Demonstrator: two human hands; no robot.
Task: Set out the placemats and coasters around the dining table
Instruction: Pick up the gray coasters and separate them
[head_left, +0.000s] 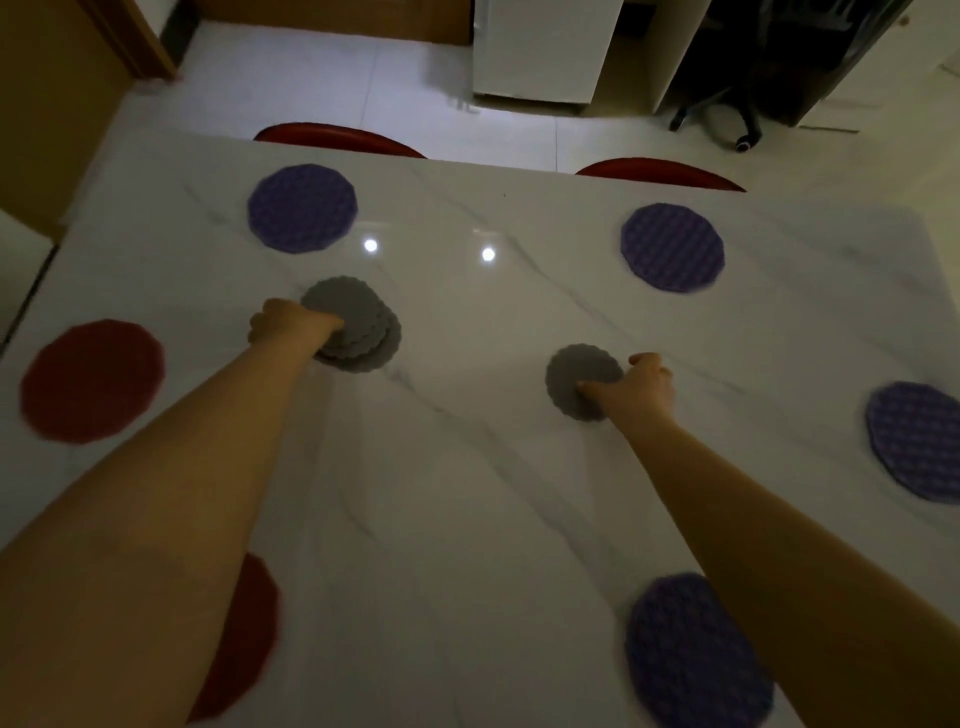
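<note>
On the white marble table (467, 467) lie several round placemats: purple ones at the far left (302, 208), far right (671, 247), right edge (917, 441) and near right (685, 654). A red one lies at the left edge (92, 381) and another (244, 639) shows partly under my left forearm. My left hand (283, 325) grips a stack of grey scalloped coasters (358, 325) at the table's middle left. My right hand (641, 387) pinches a single grey coaster (579, 376) right of centre.
Two red chair backs (337, 139) (660, 174) stand at the table's far edge. Beyond them are a white tiled floor, a white cabinet (540, 52) and an office chair base (727, 117). A wooden door frame (52, 104) stands at the far left.
</note>
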